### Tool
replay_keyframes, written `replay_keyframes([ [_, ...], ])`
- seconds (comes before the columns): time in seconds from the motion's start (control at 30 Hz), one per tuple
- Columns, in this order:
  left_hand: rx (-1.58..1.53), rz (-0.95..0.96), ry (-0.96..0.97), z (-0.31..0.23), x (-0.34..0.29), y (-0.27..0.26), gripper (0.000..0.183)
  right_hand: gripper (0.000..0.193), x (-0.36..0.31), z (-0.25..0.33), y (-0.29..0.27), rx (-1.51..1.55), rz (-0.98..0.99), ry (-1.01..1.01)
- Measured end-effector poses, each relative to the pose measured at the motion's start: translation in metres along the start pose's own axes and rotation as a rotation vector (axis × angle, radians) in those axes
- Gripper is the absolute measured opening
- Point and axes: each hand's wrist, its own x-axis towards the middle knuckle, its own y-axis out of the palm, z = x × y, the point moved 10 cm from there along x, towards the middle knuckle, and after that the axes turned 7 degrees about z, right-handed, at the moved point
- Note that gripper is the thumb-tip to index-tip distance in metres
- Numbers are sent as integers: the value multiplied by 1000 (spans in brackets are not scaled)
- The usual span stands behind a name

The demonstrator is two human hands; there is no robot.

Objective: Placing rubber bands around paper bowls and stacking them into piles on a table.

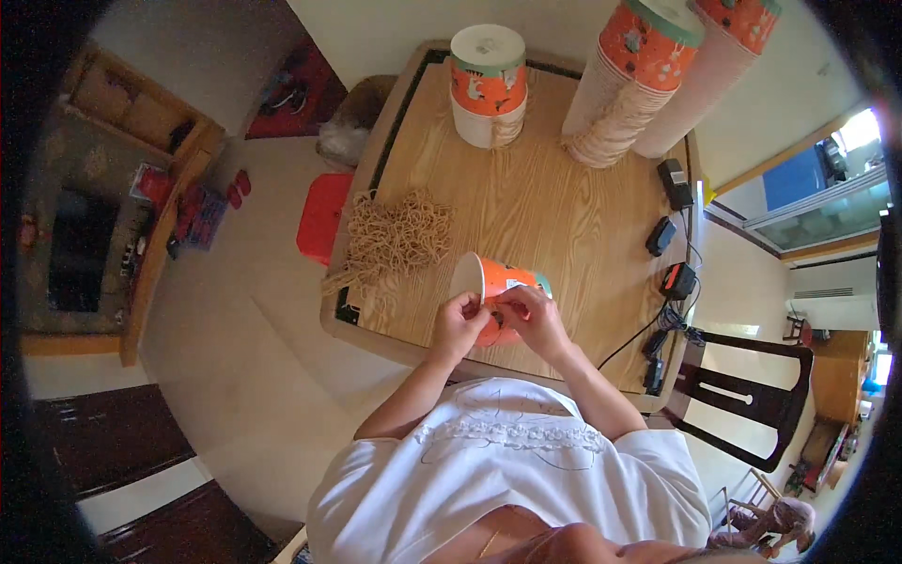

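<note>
An orange paper bucket (504,273) with a white inside and a green band at its base lies on its side at the table's near edge, its mouth turned left. At its rim, my left hand (458,327) is closed, thumb and fingers pinching the edge. My right hand (536,318) is closed in a pinch against the printed side, close to the left fingertips. Whatever is between the right fingers is too small to make out. Left of the bucket lies a loose heap of tan twine (399,230), with strands hanging toward the table's corner.
At the back stand a short stack of similar buckets (489,85) and two taller stacks, the nearer tall stack (625,89) with twine down its side. Black adapters (675,280) and cables line the right edge. A red stool (324,218) and dark chair (752,399) flank the table (526,193).
</note>
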Motion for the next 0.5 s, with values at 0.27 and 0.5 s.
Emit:
replay_keyframes([
  [0.27,81,-93,117,-11,6,-15,6,10,10,9,-14,-70,-23,4],
  [0.5,-496,-268,83,-6,16,-45,12,14,21,-5,-29,-268,-145,32],
])
